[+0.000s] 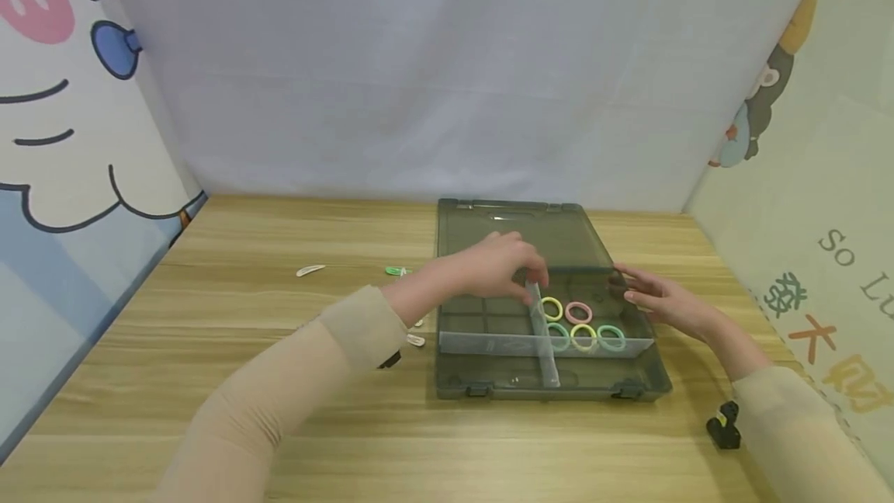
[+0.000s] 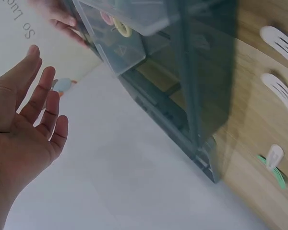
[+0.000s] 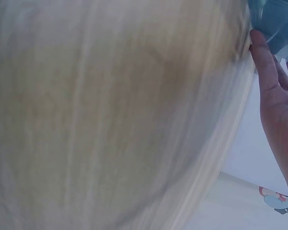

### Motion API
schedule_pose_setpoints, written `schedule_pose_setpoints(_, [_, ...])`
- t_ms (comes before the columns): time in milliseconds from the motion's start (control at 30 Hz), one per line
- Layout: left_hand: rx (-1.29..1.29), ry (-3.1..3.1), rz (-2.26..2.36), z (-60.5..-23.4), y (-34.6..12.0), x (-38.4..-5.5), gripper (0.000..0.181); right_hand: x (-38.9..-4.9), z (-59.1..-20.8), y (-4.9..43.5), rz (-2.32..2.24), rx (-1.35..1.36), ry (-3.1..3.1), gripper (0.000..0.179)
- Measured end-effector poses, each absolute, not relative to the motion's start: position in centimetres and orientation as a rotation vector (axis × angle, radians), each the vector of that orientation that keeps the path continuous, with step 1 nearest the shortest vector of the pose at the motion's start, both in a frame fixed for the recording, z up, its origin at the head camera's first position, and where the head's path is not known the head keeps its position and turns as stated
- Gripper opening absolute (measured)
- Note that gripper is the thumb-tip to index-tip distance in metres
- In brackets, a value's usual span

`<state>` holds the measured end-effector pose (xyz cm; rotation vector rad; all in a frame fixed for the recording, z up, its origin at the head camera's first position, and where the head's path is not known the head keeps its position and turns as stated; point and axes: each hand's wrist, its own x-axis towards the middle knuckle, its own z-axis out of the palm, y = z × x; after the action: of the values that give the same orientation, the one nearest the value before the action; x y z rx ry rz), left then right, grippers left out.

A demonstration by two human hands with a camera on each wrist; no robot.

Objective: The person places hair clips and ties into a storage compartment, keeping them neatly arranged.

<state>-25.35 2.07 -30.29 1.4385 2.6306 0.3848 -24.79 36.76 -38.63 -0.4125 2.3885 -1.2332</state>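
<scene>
A grey translucent divided box stands on the table with its lid laid back. Over the middle of it is my left hand, thumb and fingertips around the far end of a clear cross divider. The left wrist view shows those fingers loosely bent and apart from the box. My right hand rests its extended fingers on the box's right edge; in the right wrist view its fingertips touch the box wall. Pink, yellow and green hair ties lie in the right compartment. A long clear divider runs crosswise.
Left of the box lie white snap hair clips, a green clip and a lone white clip. A small black object stands near the right forearm. Behind the table hangs a white cloth.
</scene>
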Motion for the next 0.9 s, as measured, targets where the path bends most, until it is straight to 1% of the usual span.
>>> schedule_pose_setpoints(233, [1.462,2.649,0.333,-30.4,-1.3,-24.7,0.032,-24.7,-38.6,36.8,-1.232,-0.413,2.388,0.064])
schedule_pose_setpoints(500, [1.489,2.629,0.449,-31.1,-5.3,-24.2,0.031,-24.8,-38.6,36.8,-1.231,-0.411,2.389,0.064])
schedule_pose_setpoints(900, [1.501,2.633,0.606,-34.1,-9.1,-24.3,0.028,-24.9,-38.6,36.7,-1.244,-0.416,2.378,0.064])
